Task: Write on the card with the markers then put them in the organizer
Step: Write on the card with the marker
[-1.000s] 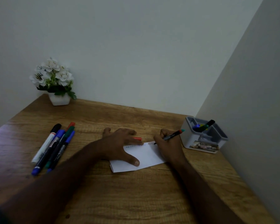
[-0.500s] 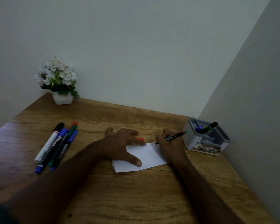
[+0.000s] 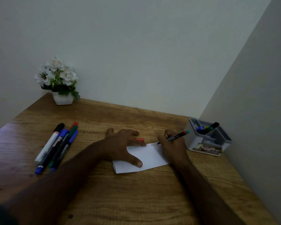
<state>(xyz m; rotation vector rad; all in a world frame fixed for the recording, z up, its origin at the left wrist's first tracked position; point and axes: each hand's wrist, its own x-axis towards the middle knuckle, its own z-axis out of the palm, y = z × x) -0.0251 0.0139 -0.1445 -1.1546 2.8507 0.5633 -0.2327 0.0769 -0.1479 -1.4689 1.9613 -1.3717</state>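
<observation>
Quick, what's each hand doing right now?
Left hand: open, fingers spread, pressing the card flat.
Right hand: gripping a marker, tip at the card.

Card (image 3: pixel 150 157) between markers (image 3: pixel 55 146) and organizer (image 3: pixel 208 138).

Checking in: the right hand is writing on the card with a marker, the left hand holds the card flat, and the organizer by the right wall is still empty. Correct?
Not quite: the organizer is not empty; the head view shows markers already standing in it. The rest holds: the right hand grips a marker at the card, and the left hand presses the card flat.
</observation>
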